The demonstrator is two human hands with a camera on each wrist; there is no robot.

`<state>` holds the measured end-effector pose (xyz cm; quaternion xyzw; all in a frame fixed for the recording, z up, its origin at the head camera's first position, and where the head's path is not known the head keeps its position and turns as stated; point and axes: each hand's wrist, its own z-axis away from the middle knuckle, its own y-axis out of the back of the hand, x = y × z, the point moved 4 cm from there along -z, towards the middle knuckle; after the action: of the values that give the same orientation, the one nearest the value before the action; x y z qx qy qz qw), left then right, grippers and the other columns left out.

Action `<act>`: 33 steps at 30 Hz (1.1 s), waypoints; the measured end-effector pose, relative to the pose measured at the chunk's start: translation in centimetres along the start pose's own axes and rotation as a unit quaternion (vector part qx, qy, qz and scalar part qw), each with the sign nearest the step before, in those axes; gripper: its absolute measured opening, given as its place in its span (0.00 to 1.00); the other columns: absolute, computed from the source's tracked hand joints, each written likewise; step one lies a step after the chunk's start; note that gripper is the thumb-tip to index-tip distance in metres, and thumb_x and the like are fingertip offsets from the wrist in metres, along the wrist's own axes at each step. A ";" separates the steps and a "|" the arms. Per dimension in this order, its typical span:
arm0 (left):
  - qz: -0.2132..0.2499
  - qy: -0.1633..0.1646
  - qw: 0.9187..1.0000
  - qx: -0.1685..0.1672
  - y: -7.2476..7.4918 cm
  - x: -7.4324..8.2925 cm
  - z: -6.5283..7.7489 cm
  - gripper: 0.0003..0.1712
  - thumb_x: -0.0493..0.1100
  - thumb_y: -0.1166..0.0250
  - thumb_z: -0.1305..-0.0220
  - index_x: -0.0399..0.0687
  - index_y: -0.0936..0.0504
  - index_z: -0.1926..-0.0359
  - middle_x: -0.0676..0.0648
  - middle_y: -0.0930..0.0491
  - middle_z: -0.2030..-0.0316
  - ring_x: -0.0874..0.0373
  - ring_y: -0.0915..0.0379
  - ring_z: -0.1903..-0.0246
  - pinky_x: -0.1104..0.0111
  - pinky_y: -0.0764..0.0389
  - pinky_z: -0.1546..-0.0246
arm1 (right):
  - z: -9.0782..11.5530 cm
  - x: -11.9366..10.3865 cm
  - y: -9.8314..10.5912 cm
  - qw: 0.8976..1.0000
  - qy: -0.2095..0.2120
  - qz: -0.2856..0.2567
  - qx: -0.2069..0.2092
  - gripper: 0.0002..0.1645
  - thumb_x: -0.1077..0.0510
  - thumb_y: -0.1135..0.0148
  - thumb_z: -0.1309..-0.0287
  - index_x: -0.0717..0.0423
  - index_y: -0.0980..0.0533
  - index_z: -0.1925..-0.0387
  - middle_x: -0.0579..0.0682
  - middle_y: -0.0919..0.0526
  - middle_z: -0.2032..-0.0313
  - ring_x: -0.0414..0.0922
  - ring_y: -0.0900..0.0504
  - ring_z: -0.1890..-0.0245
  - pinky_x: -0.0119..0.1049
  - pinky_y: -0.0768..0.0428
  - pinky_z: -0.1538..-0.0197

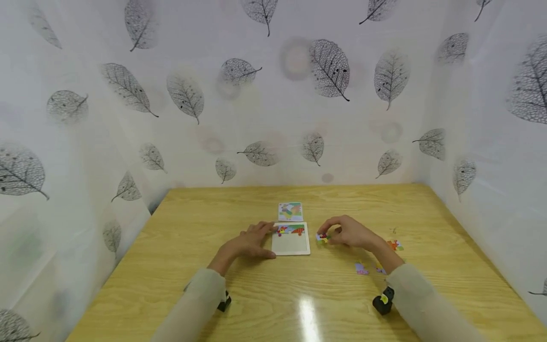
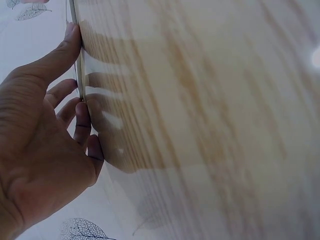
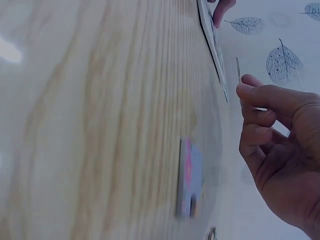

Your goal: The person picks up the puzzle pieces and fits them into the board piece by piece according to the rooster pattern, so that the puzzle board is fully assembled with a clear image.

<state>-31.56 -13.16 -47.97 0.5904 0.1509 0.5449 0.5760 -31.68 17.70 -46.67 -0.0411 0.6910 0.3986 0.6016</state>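
A white-framed puzzle tray [image 1: 291,246] lies on the table, with colourful pieces [image 1: 290,230] fitted along its far side. My left hand [image 1: 249,241] rests at the tray's left edge, thumb near the front corner and fingers spread toward the far corner. In the left wrist view, the left hand's thumb and fingertips [image 2: 81,122] meet the thin edge of the tray. Right of the tray, my right hand [image 1: 352,232] pinches a puzzle piece [image 1: 322,238] between thumb and fingers. The right wrist view shows this piece edge-on, held above the table.
Behind the tray lies a small picture card [image 1: 290,212]. Loose puzzle pieces are on the right: an orange one [image 1: 395,245], a purple one [image 1: 361,269], and another by the right forearm [image 1: 380,269]. Leaf-patterned curtains [image 1: 273,109] enclose the wooden table [image 1: 205,213].
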 end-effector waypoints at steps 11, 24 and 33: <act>-0.006 -0.009 1.000 0.000 0.2 0.0 0.0 0.51 0.60 0.29 0.35 0.55 0.43 0.19 0.41 0.49 0.20 0.33 0.53 0.23 0.29 0.48 0.30 | -3.3 -2.1 -2.7 0.999 0.024 0.017 0.024 0.16 0.68 0.32 0.37 0.62 0.17 0.48 0.60 0.16 0.46 0.38 0.39 0.82 0.32 0.33 0.76; -0.001 -0.014 1.000 0.008 0.0 0.1 0.1 0.49 0.60 0.28 0.35 0.54 0.40 0.21 0.40 0.45 0.21 0.33 0.48 0.25 0.29 0.45 0.32 | -6.4 -2.7 -5.9 0.996 0.037 0.067 0.039 0.12 0.68 0.28 0.42 0.60 0.13 0.55 0.50 0.11 0.56 0.51 0.17 0.51 0.51 0.20 0.43; 0.003 -0.023 1.000 0.007 0.0 0.0 0.1 0.49 0.59 0.28 0.35 0.53 0.41 0.20 0.40 0.44 0.22 0.34 0.47 0.26 0.28 0.44 0.34 | -7.6 -3.3 -6.8 0.995 0.021 0.083 0.049 0.11 0.67 0.26 0.43 0.58 0.13 0.57 0.47 0.10 0.57 0.51 0.17 0.46 0.52 0.21 0.41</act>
<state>-31.51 -13.21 -47.99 0.6069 0.1396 0.5321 0.5737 -33.24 7.12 -47.58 0.0374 0.7232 0.4122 0.5530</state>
